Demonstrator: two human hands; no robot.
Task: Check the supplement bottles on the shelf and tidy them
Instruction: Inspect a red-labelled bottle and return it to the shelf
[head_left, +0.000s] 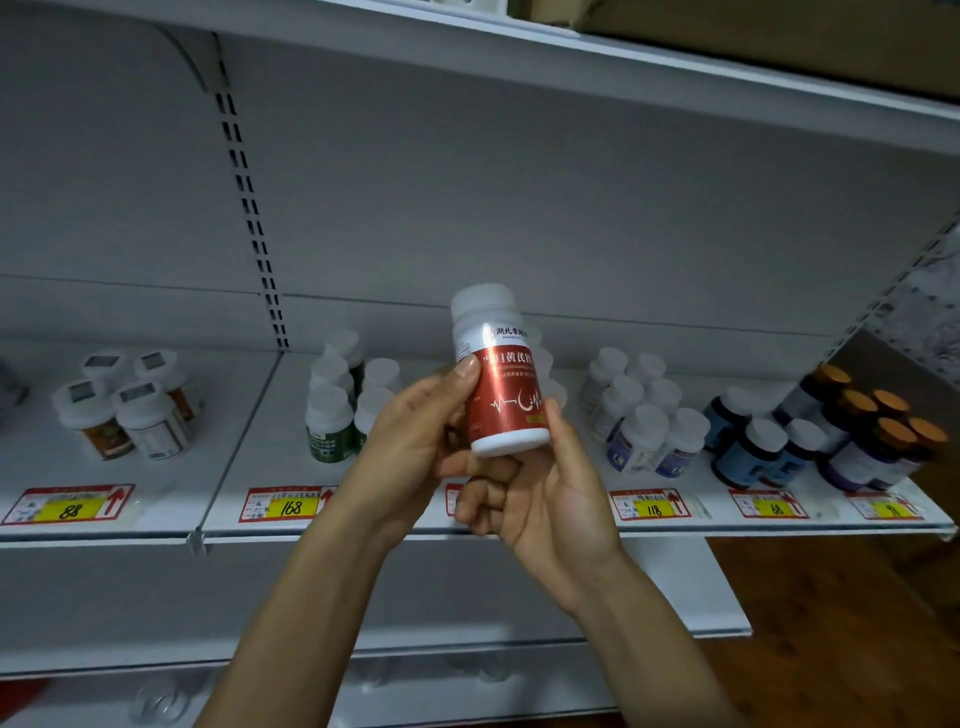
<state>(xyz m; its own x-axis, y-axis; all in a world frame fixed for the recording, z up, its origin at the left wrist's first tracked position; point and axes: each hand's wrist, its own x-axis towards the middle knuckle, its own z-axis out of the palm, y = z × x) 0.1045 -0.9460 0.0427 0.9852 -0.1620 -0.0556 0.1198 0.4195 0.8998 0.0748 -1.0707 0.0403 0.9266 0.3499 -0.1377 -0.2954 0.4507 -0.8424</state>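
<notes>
Red-bordered price tags (288, 503) with yellow patches and red arrows sit in a row, reading 88, 168, 118 and 68 from left to right, with a last tag (885, 506) at the far right too blurred to read. Behind them a pale grey back panel (519, 182) is split by a slotted upright (249, 208) that runs from top to bottom, and a brown cardboard box (779, 36) shows at the top right. Reddish wood floor (831, 623) fills the lower right, with a pale patterned wall (930, 312) above it at the right edge.
</notes>
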